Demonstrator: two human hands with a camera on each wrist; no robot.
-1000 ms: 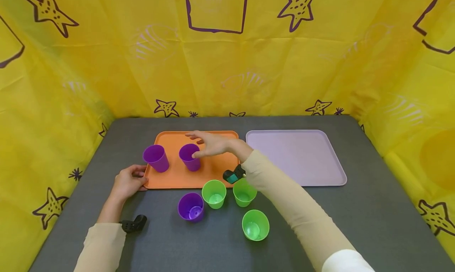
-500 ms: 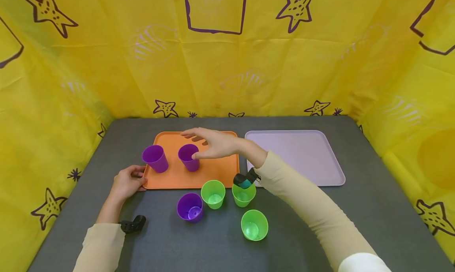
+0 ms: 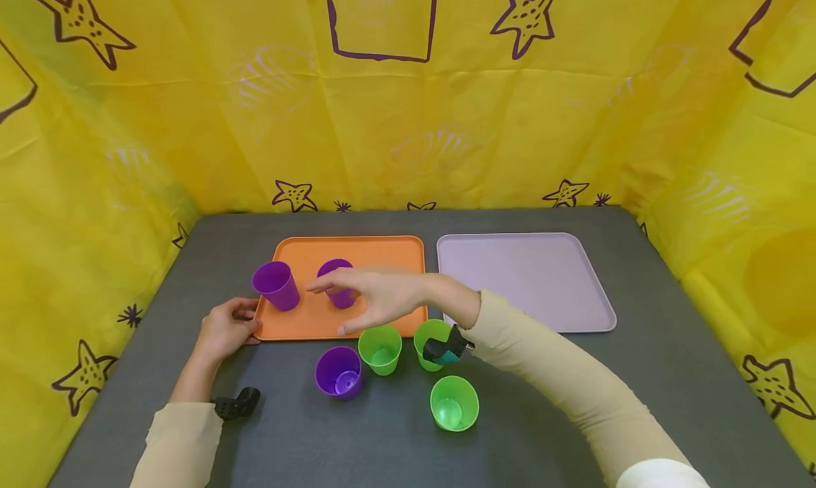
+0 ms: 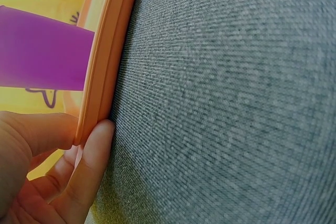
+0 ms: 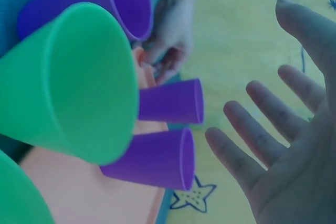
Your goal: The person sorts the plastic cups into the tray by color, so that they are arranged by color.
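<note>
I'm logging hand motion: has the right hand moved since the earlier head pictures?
Yes: in the head view, judged against the orange tray, the right hand has shifted toward the tray's near edge.

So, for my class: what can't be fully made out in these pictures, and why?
Head: purple cup, partly behind the right hand.
Head: green cup, partly behind the wrist camera.
Head: lavender tray, partly behind the right sleeve.
Left wrist: one purple cup, cut off by the left edge.
</note>
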